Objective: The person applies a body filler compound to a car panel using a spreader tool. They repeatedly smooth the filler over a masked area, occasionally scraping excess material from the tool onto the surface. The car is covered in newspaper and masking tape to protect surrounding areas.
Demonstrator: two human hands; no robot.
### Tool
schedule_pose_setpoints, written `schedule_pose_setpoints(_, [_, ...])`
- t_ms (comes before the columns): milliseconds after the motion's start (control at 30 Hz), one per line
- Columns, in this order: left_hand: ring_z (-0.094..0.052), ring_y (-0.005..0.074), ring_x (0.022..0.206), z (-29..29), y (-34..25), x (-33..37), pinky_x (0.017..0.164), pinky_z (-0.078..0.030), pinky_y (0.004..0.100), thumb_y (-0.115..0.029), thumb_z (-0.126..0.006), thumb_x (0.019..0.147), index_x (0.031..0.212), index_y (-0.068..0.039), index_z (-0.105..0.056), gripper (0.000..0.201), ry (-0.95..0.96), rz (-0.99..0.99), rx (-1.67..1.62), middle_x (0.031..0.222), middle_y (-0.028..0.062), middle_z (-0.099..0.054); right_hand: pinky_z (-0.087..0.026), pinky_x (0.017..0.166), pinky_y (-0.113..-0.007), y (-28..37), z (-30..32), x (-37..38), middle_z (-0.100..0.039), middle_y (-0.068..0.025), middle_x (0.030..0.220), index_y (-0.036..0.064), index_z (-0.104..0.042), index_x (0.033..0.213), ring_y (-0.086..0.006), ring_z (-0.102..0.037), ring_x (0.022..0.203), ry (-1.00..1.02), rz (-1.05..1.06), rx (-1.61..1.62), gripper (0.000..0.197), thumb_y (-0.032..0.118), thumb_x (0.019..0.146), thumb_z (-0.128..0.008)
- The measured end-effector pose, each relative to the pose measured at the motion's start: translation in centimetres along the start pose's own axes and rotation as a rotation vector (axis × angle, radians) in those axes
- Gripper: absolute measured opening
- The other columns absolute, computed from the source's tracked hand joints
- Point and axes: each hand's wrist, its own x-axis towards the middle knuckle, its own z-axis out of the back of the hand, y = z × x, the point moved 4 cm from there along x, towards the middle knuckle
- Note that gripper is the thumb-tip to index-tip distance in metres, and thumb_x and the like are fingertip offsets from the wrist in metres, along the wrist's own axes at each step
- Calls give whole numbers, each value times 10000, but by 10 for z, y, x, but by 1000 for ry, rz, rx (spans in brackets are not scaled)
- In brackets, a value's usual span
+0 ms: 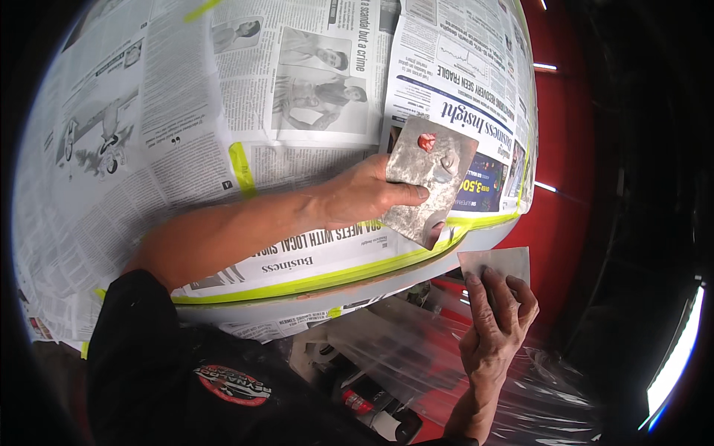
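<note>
My left hand [368, 192] grips a thin, smeared metallic-grey mixing plate [413, 160] by its left edge, the thumb lying across its face. On the plate sit a small red dab [426, 141] and a grey lump of paste [448, 165]. My right hand [498, 316] pinches a flat, pale grey spreader [515, 260], fingers pressed along its face. The spreader is just below and right of the plate, apart from it. Under both runs a curved grey panel edge [372, 288], bare between masked areas.
Newspaper sheets [178, 111] cover the large rounded surface, held by yellow-green tape [297, 291] along its lower border. Clear plastic sheeting [416, 342] hangs below, near my right forearm. A red surface [558, 149] stands to the right, with a dark area beyond.
</note>
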Motion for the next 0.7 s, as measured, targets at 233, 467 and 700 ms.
schedule_pose_setpoints(233, [-569, 163, 1160, 16, -8, -6, 1024, -441, 326, -98, -597, 962, 1322, -10, -557, 373, 11, -26, -4, 1260, 86, -627, -366, 990, -470, 12, -22, 22, -603, 9, 1273, 270, -690, 1255, -286, -480, 1169, 56, 75, -72, 652, 50, 646, -611])
schedule_pose_setpoints(467, [-583, 172, 1138, 17, -8, -4, 1001, -455, 329, -100, -607, 955, 1329, -8, -552, 388, -14, -28, -43, 1266, 100, -625, -368, 987, -469, 13, -25, 37, -597, 19, 1274, 281, -684, 1261, -274, -488, 1158, 59, 117, -81, 672, 49, 630, -669])
schedule_pose_setpoints(700, [-561, 169, 1183, 19, -14, -5, 1044, -435, 329, -110, -596, 980, 1319, -16, -557, 354, 9, -51, 171, 1257, 93, -631, -385, 975, -445, 20, -23, 41, -631, 22, 1220, 259, -719, 1181, -244, -519, 1115, 247, 107, -90, 604, -3, 639, -669])
